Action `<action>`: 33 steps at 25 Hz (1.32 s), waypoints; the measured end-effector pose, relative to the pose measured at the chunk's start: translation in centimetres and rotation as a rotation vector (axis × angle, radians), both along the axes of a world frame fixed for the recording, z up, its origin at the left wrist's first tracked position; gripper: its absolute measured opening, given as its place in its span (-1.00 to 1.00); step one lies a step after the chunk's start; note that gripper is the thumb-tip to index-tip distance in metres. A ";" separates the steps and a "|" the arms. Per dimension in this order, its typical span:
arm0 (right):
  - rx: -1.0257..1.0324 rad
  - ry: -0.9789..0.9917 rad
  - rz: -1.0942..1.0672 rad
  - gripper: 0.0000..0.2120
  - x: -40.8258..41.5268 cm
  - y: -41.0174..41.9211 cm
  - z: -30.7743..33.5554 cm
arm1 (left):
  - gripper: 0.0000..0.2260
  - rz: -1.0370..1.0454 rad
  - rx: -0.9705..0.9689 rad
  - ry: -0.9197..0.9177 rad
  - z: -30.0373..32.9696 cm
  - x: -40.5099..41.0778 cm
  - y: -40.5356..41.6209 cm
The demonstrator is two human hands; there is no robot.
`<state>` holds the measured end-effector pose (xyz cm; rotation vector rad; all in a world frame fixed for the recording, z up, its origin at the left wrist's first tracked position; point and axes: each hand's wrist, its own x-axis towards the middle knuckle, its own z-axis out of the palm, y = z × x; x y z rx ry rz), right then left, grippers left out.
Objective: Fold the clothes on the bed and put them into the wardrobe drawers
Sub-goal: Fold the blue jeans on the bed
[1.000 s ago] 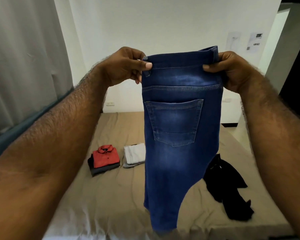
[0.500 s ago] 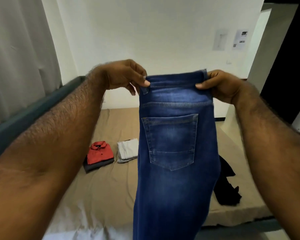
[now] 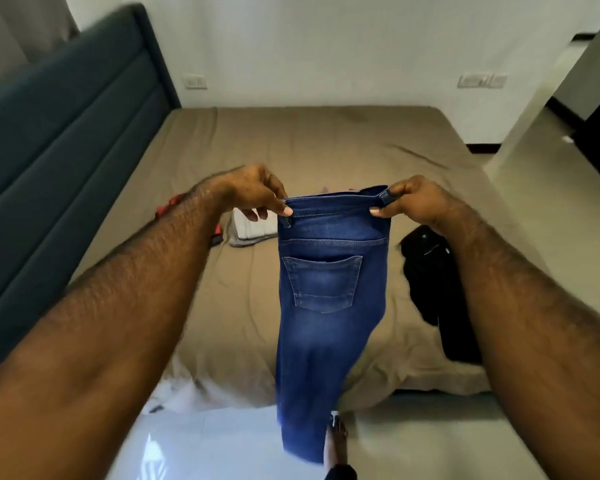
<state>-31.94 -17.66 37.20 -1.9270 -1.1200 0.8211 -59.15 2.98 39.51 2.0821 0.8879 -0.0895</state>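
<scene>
Left hand point(image 3: 253, 192) and right hand point(image 3: 413, 202) pinching waistband of blue jeans point(image 3: 326, 289), legs hanging, seemingly doubled; hem possibly dragging on floor point(image 3: 222, 445), risking uneven fold.

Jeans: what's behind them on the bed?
Behind the jeans, held up by the left hand and right hand, the brown bed shows around them. A folded white garment peeks out at their left edge; anything directly behind is covered.

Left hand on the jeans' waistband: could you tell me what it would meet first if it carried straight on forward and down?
Probably the folded white garment lying on the bed just beyond the left hand, though depth is hard to judge here.
</scene>
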 end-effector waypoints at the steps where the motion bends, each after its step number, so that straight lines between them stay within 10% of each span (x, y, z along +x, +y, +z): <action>1: 0.006 0.006 -0.030 -0.82 0.7 1.2 -1.8 | -0.88 0.075 0.005 0.015 -1.9 1.1 1.1; 10: 0.017 0.384 -0.258 -0.56 9.8 19.6 -22.1 | -0.80 0.877 -0.253 -0.324 -24.2 15.4 13.6; 14: -0.009 0.471 -0.179 -0.26 11.1 24.2 -30.2 | -0.31 0.776 -0.217 -0.321 -31.6 18.7 16.7; 28: -0.539 0.260 -0.456 -0.81 0.4 12.2 -53.1 | -0.58 0.667 -0.229 0.492 -54.6 7.2 2.3; 33: -0.607 0.141 -0.613 -0.75 -6.2 4.7 -54.2 | -0.63 0.783 -0.312 0.282 -56.5 2.7 -3.4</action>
